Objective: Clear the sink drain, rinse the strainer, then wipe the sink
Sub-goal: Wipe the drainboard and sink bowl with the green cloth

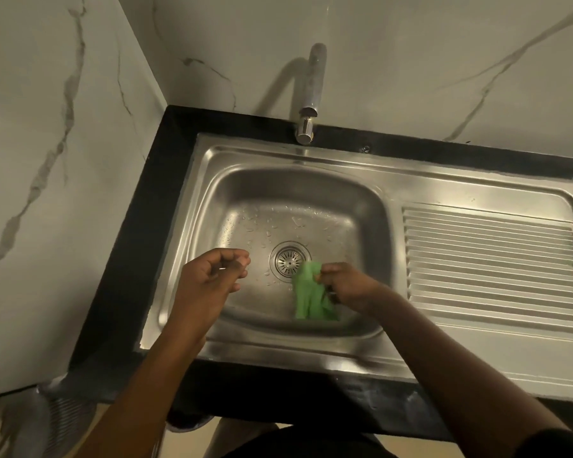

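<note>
Stainless steel sink basin (295, 190) set in a black countertop (126, 266), tucked into a corner of white marble-look wall (47, 143), and that's where everything's going on. The round metal drain strainer (290, 262) sits in the drain hole in the middle of the basin floor and looks seated flat. Water droplets (262, 223) are scattered on the steel behind it and to its left. Right hand (351, 285) is down in the basin just right of the strainer, fingers and thumb bunched tight on a crumpled bright green cloth (311, 300). The cloth hangs from that grip toward the near wall of the basin. Its top corner overlaps the strainer's right edge from this angle, but I honestly can't tell if it actually touches. Left hand (209, 276) hovers over the left side of the basin, with the strainer between it and the cloth, fingers curled in toward the thumb and nothing I can see in them. Chrome tap (314, 87) comes down from the back wall, with its spout above the sink's back rim. Ribbed steel draining board (493, 256) sits right of the basin, part of the same sheet of metal.
</note>
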